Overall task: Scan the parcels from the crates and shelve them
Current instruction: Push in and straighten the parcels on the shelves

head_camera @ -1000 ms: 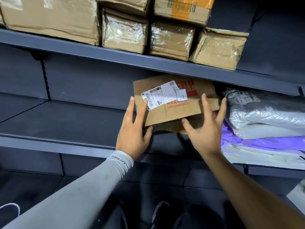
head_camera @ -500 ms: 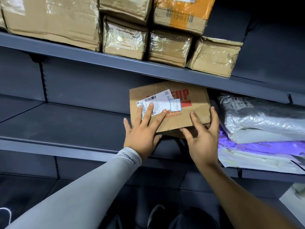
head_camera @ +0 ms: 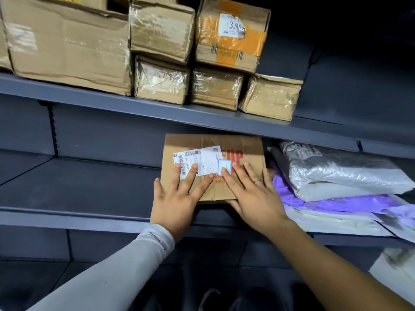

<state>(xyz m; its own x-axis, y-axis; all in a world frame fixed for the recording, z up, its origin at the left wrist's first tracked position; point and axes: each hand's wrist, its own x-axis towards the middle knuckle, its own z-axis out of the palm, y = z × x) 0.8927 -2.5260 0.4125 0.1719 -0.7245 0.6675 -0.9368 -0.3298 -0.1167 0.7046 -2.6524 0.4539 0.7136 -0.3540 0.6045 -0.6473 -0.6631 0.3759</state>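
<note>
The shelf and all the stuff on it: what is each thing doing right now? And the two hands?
Cardboard parcel: flat on the middle shelf, label up.
Left hand: open, fingers pressing the parcel.
Right hand: open, fingers pressing the parcel.
Plastic mailer bags: stacked at the parcel's right.
Taped boxes: stacked on the upper shelf.

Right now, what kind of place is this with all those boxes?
Probably a parcel depot or storeroom. Grey metal shelves hold taped cardboard parcels and plastic mailer bags, and both hands press a labelled cardboard box onto a shelf.
</note>
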